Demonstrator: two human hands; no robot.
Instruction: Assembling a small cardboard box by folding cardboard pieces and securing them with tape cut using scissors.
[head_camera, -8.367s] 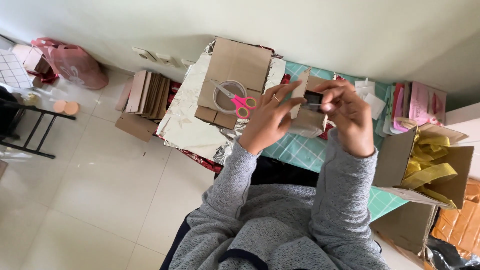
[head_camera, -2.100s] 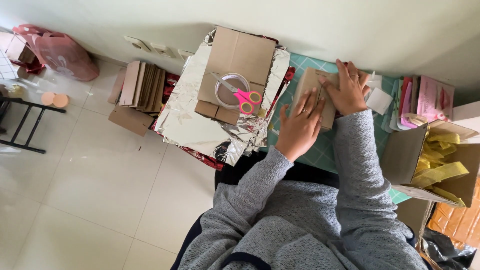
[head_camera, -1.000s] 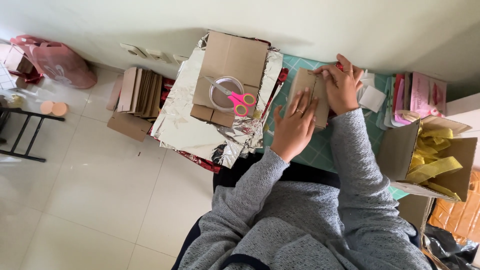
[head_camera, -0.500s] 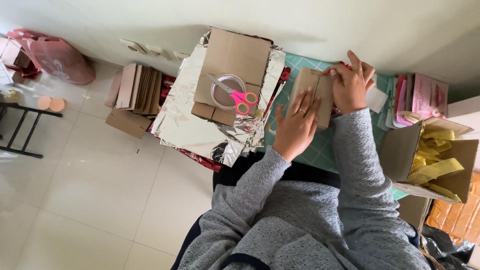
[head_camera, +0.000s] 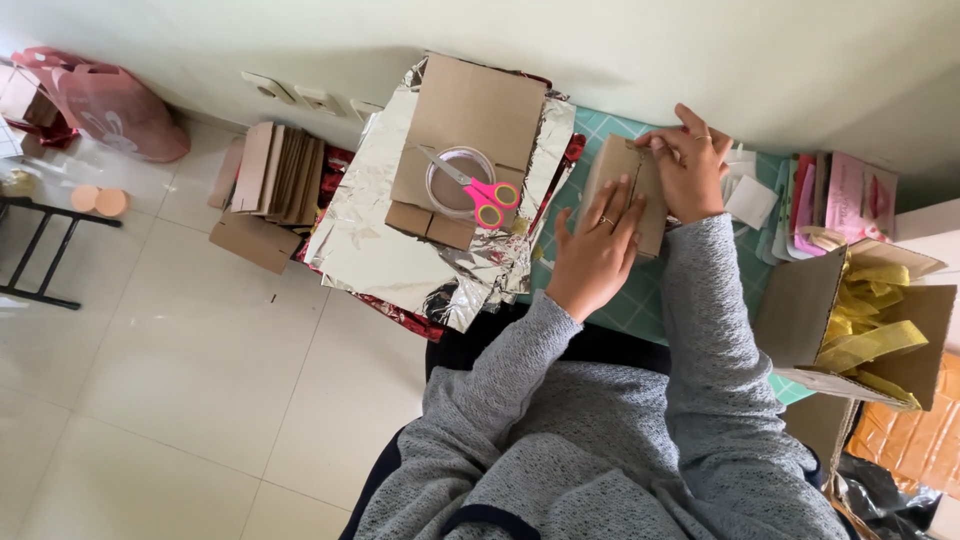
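Pressed flat on the small brown cardboard piece (head_camera: 628, 190), near the far edge of the green cutting mat (head_camera: 640, 305): left hand (head_camera: 592, 255), open, fingers spread. Pinched its far end: right hand (head_camera: 692, 172), fingers curled. Best kept pinned flat while creasing. Since half a second ago, barely shifted; right hand slightly lower.

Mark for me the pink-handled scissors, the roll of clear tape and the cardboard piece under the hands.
pink-handled scissors (head_camera: 488, 197), head view, on the pink handle loops.
roll of clear tape (head_camera: 445, 190), head view, on its ring.
cardboard piece (head_camera: 612, 165), head view, on the bare flap above the left hand.
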